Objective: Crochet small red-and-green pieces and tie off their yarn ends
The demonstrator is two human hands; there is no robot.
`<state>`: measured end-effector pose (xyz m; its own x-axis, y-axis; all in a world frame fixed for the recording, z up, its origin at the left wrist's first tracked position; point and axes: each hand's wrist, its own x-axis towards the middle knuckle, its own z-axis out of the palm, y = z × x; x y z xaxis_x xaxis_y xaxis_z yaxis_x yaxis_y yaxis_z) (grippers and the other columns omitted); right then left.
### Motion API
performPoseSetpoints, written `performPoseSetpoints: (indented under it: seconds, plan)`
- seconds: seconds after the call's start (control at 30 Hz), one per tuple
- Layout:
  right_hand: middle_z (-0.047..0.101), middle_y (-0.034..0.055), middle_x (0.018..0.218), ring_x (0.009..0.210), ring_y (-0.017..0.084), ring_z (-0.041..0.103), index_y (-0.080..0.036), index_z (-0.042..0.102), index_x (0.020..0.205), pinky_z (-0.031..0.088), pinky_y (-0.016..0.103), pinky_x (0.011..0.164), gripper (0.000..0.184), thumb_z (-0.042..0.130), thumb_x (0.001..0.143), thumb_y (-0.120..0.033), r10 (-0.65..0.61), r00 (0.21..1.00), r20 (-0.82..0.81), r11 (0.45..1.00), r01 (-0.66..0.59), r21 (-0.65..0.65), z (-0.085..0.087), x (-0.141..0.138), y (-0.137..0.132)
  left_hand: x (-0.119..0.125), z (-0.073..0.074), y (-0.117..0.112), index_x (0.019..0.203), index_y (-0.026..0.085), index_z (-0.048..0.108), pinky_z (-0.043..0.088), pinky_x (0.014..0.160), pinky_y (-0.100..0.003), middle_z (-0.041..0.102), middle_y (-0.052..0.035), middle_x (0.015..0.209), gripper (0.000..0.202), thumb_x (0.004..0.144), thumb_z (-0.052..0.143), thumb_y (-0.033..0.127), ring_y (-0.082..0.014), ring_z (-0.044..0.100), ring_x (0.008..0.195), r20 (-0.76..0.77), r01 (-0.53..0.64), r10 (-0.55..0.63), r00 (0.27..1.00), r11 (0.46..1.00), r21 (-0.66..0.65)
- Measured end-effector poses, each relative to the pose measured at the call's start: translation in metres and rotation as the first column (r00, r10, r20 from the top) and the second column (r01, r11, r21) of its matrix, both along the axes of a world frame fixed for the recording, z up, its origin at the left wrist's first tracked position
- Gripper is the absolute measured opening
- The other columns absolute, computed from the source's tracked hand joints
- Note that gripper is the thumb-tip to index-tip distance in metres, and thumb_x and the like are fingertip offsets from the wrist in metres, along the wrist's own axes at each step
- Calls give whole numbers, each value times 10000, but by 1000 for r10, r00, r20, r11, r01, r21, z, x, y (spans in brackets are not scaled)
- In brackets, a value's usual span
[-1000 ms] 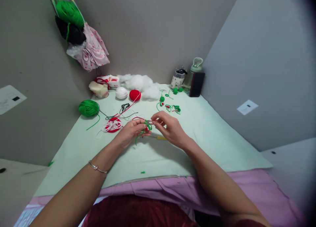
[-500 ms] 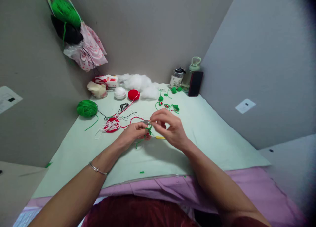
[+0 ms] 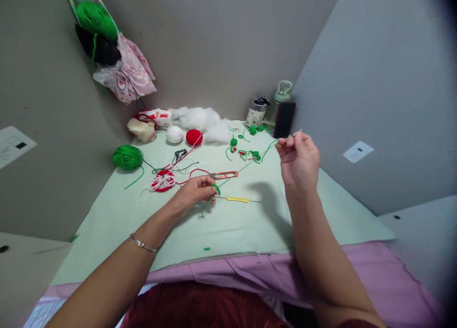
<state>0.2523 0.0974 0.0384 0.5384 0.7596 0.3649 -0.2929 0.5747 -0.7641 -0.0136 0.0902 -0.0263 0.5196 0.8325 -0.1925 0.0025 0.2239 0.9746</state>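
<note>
Green crochet-like pc [image 3: 216, 189] sits in the person's L hand [image 3: 196, 192], pinched btwn thumb & fingers, over the mid of the table [image 3: 232, 228], w/ a short tail dangling. From it a green strand [image 3: 269, 147] runs up to the R hand [image 3: 299, 159], raised nr the table's R edge; thumb & fingertips close narrow on the strand, a thin pale tip [image 3: 301, 131] poking out above, can't tell what it is. Orange-handled snips [image 3: 232, 174] lie just beyond the L fingers; yellow-handled hook [image 3: 237, 199] lies just R of them, nearer the front edge. Green yarn ball [image 3: 127, 157] is by the L edge, red ball [image 3: 194, 137] & white stuffing [image 3: 202, 118] nr the far edge. Phone [image 3: 284, 120] leans upright at the far R corner, small green pcs [image 3: 253, 129] just L of it.
</note>
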Motion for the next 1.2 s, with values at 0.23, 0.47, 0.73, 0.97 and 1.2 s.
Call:
performPoseSetpoints:
  seconds: [0.23,0.47,0.73,0.97,1.2]
  plan:
    - [677,-18,740,681,124,675,-216,652,919,525,230,592,80,690,889,-279,113,896,430,993,-96,-62,-4,-20,-10,-3,-3,2,948,162,657,491,727,-263,696,-16,836,239,785,789,276,-126,663,732,159,-27,11,987,995,96]
    - [614,30,877,803,150,583,-232,752,885,449,282,683,138,657,909,-136,117,277,954,982,-176,-69,-13,-38,-20,-4,-1,3,1000,167,691,474,725,-263,704,-37,885,227,827,763,295,-141,660,787,170,-13,-8,985,993,120]
    - [561,22,839,748,135,548,-223,735,916,406,253,642,144,621,942,-138,0,59,998,985,-172,10,-22,-42,-19,-5,3,2,972,185,711,477,733,-270,728,-39,890,213,819,770,320,-145,681,806,138,-11,2,990,998,66]
    - [559,23,841,760,137,542,-225,726,922,417,262,663,146,595,967,-176,-5,53,999,977,-211,16,-26,-42,-18,-4,5,1,955,183,709,502,804,-316,733,-40,899,213,798,778,310,-151,684,799,127,-22,16,992,999,45]
    - [563,30,848,763,143,545,-234,724,920,427,274,671,158,582,972,-188,23,53,998,978,-209,-11,-24,-42,-19,-4,6,1,933,187,711,489,759,-312,709,-35,851,168,816,758,298,-150,653,766,140,-5,-6,990,997,73]
